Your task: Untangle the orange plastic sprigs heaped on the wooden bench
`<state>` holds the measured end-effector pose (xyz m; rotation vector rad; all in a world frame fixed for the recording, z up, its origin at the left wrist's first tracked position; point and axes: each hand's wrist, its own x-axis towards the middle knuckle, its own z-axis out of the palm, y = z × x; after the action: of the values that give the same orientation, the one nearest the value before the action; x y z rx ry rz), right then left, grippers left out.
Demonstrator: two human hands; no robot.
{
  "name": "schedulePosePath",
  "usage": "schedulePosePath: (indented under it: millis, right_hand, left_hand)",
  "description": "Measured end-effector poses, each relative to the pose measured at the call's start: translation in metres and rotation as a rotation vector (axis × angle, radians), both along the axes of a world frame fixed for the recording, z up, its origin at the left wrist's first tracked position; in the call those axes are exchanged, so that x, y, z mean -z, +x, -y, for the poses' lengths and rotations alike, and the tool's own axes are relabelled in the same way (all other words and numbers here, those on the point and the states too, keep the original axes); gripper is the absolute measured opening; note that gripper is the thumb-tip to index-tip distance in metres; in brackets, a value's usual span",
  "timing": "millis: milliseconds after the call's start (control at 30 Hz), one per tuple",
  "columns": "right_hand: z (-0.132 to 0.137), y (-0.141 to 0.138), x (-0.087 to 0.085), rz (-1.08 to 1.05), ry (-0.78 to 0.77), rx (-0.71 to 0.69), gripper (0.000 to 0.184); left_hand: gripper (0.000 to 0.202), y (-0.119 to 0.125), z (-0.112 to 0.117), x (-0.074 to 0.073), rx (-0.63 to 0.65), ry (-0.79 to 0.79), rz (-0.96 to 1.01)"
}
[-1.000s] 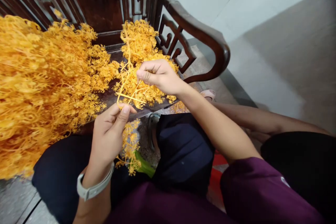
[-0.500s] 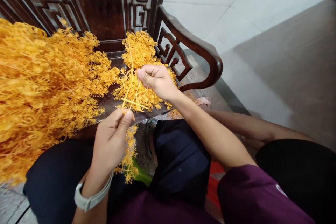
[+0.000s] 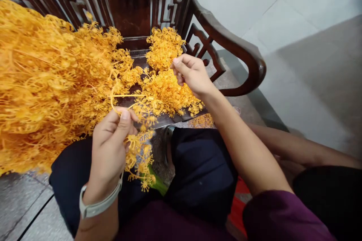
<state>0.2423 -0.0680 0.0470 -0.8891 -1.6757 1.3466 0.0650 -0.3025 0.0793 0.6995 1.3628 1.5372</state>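
A large heap of dried orange-yellow branching sprigs lies across the left of the view, over the bench seat and my lap. My left hand, wearing a pale grey wristband, pinches a thin stem of a loose sprig between thumb and fingers. My right hand is curled closed above that sprig, with its fingertips beside a dense clump. Whether those fingers hold a strand is hidden.
A dark carved wooden bench has a lattice back and a curved armrest. Below are my dark-clad knee, a green item and a red item. Another forearm lies at the right, above a pale tiled floor.
My right hand has moved up and to the right, off the crossed stems, and my left hand has shifted slightly left. The sprig now looks more spread out between them.
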Motion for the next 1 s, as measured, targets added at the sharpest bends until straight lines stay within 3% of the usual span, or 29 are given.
schedulePosePath:
  millis: [67,133,233,333,433,533,600,667,767,900,1000]
  right_hand:
    - [-0.010,0.001,0.005,0.069,0.007,0.026,0.041]
    - [-0.031,0.009,0.018,0.171,0.052,0.139,0.037]
    - [-0.063,0.029,0.037,0.359,0.257,0.367,0.043]
    - [-0.063,0.041,0.032,0.463,0.440,0.442,0.051]
    - [-0.021,0.031,0.003,0.323,0.412,0.175,0.048]
    - [0.035,0.011,-0.026,0.202,0.189,-0.347,0.043]
    - [0.060,0.000,-0.035,0.188,0.158,-0.507,0.037]
    - [0.069,-0.007,-0.034,0.179,0.166,-0.577,0.029]
    - [0.057,-0.009,-0.025,0.040,0.098,-0.476,0.031]
    - [0.025,-0.005,-0.013,-0.149,-0.030,-0.256,0.039]
    - [-0.001,0.004,-0.006,-0.220,-0.175,-0.094,0.027]
  left_hand:
    - [0.024,0.000,-0.003,-0.003,0.007,-0.002,0.075]
    - [0.025,-0.001,-0.004,-0.005,0.030,-0.002,0.163]
    - [0.028,-0.004,-0.005,-0.006,0.049,-0.018,0.253]
    - [0.029,-0.004,-0.007,-0.006,0.062,-0.031,0.290]
    - [0.029,-0.003,-0.009,-0.006,0.052,-0.024,0.321]
    - [0.029,-0.002,-0.011,-0.005,0.044,-0.045,0.339]
    - [0.029,-0.003,-0.012,-0.005,0.040,-0.058,0.343]
    - [0.029,-0.006,-0.012,-0.004,0.020,-0.058,0.346]
    - [0.026,-0.006,-0.011,0.000,0.015,-0.079,0.351]
    - [0.037,0.009,-0.016,0.015,0.151,-0.145,0.293]
    - [0.042,0.021,-0.017,0.017,0.211,-0.104,0.247]
